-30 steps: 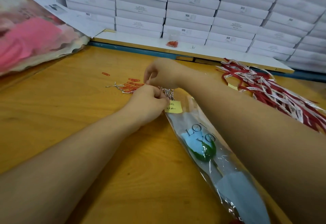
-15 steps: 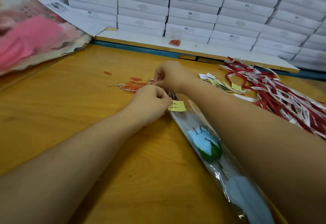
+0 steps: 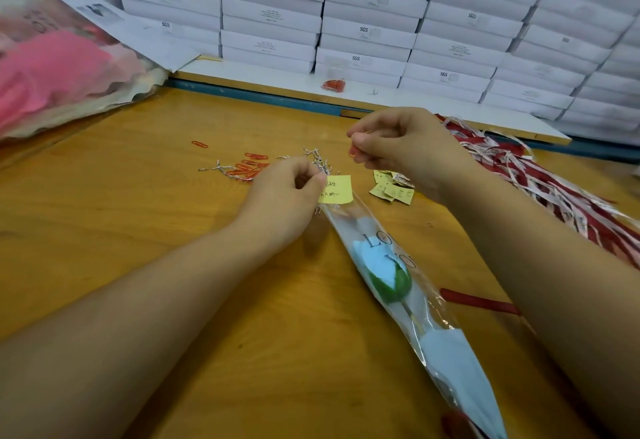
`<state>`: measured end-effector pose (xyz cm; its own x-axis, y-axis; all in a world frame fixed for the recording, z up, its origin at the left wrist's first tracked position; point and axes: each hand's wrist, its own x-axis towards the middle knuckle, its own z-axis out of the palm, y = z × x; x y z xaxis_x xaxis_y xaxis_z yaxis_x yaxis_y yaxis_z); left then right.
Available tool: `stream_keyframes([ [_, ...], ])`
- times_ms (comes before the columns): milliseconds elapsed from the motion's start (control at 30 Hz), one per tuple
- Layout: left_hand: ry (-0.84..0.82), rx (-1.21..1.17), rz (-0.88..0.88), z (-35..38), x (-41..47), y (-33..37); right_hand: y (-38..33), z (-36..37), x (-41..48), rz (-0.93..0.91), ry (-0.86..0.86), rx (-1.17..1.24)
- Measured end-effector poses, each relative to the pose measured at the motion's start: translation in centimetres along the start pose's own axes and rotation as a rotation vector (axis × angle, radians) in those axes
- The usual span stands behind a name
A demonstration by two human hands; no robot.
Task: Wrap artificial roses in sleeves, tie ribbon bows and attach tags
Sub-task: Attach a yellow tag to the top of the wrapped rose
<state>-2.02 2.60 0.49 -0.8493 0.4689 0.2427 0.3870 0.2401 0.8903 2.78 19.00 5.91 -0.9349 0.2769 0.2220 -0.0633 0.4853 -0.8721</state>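
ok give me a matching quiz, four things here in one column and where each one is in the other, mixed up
1 rose
2 tag
3 clip
4 ribbons

a pinched in the right hand
b heaped on the right of the table
c inside the clear sleeve
d at the sleeve's top, pinched by the left hand

Pairs: 1-c, 2-d, 3-a, 4-b
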Motion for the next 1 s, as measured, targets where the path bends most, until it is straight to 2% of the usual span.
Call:
stream_keyframes([
  [267, 0.01, -0.026, 0.126, 0.4, 0.0, 0.7, -0.3, 1.1, -0.7, -0.094, -0.018, -0.015],
  [367, 0.008, -0.052, 0.118, 0.6, -0.1, 0.9, -0.3, 1.2, -0.8, -0.081, -0.059, -0.084],
  [633, 0.033, -0.043, 0.053, 0.4, -0.1, 0.6, -0.4, 1.0, -1.0, -0.055, -0.046, -0.063],
  [767, 0.017, -0.022, 0.094, 0.5, -0.4, 0.8, -0.4, 1.3, -1.0, -0.097, -0.024, -0.234],
  [1000, 0.004, 0.003, 0.138, 0.6, -0.4, 1.0, -0.3, 1.2, -0.9, -0.131, -0.04, -0.237],
])
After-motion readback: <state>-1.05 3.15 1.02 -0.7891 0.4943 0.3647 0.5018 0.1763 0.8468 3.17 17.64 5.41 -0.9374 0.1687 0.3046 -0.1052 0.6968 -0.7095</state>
